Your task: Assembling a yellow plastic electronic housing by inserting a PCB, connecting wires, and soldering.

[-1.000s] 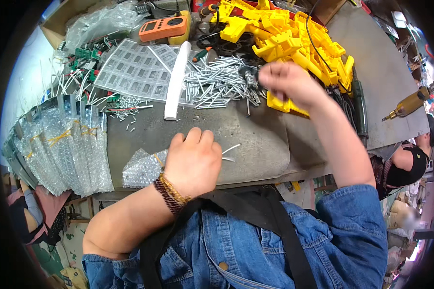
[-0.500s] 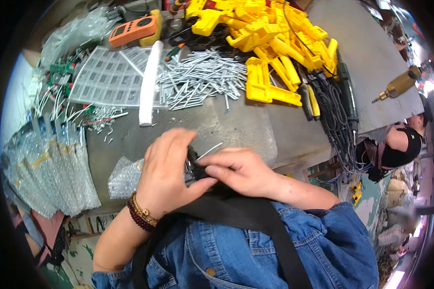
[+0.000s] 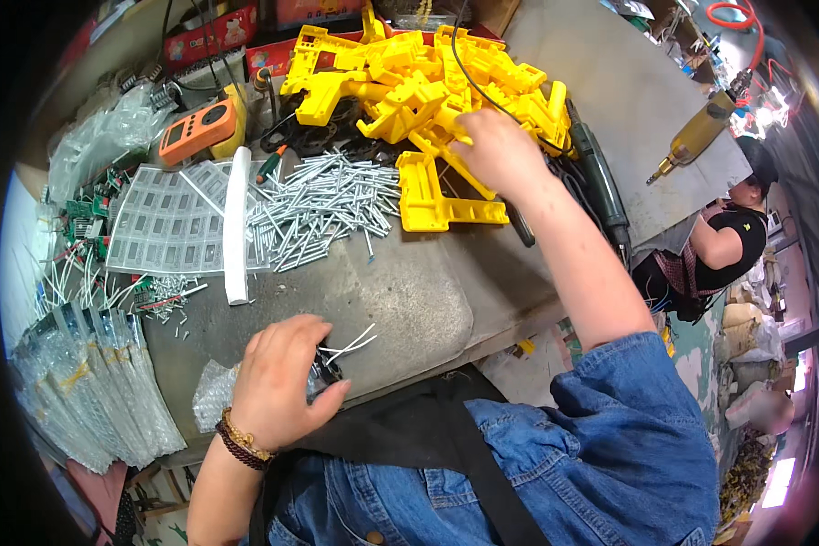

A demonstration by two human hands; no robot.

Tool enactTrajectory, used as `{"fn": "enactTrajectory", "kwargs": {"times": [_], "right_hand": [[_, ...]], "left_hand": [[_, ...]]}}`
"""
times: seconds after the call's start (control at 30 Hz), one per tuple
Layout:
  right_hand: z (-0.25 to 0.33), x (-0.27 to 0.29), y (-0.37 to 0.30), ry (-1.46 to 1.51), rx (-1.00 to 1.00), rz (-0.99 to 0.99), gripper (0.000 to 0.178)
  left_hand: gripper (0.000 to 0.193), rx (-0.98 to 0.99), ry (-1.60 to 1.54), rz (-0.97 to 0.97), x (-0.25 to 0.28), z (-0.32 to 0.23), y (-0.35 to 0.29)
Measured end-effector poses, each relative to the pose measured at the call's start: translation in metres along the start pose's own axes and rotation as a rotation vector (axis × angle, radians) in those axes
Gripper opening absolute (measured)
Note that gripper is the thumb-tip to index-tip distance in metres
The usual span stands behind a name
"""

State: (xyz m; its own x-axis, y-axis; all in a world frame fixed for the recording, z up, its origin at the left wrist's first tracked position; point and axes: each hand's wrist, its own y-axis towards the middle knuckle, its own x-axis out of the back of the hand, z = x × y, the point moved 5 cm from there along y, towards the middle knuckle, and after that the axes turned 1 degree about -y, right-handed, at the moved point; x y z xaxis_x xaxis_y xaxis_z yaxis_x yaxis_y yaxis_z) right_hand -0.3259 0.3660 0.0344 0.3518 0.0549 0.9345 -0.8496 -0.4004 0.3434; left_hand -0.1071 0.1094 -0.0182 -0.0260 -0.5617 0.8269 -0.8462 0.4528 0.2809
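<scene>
My left hand [image 3: 282, 378] is curled around a small dark part [image 3: 323, 371] near the front edge of the bench. Two thin white wires [image 3: 350, 341] stick out from that part, and my fingers cover most of it. At the pile of yellow plastic housings [image 3: 409, 91], my right hand [image 3: 505, 155] reaches in with bent fingers. Its fingertips touch or overlap the housings, and whether they grip one is hidden. Just left of that hand lies an L-shaped yellow housing [image 3: 419, 205].
Loose screws [image 3: 323, 205] form a heap beside a white roll [image 3: 236, 227] on a clear sheet of grey parts [image 3: 168, 218]. An orange meter [image 3: 196, 134], bubble-wrap bags [image 3: 91, 391], a dark corded tool [image 3: 601, 182] and a brass-coloured driver [image 3: 696, 136] lie around. A person [image 3: 723, 237] sits at the right.
My right hand has left the dark part and moved up and right to the yellow housings. My left hand stays on the part. The view has shifted.
</scene>
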Motion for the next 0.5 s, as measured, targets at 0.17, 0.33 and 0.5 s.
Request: {"fn": "enactTrajectory", "kwargs": {"times": [0.17, 0.33, 0.5], "right_hand": [[-0.051, -0.040, 0.040, -0.414, 0.018, 0.039, 0.020], [-0.038, -0.022, 0.045, -0.413, 0.105, 0.131, 0.022], [-0.039, -0.027, 0.051, -0.462, 0.078, 0.238, 0.036]], "left_hand": [[0.061, 0.045, -0.072, -0.014, -0.001, 0.002, -0.003], [0.065, 0.042, -0.031, -0.022, 0.003, -0.002, -0.007], [0.066, 0.048, 0.011, -0.071, 0.016, -0.009, -0.009]]}}
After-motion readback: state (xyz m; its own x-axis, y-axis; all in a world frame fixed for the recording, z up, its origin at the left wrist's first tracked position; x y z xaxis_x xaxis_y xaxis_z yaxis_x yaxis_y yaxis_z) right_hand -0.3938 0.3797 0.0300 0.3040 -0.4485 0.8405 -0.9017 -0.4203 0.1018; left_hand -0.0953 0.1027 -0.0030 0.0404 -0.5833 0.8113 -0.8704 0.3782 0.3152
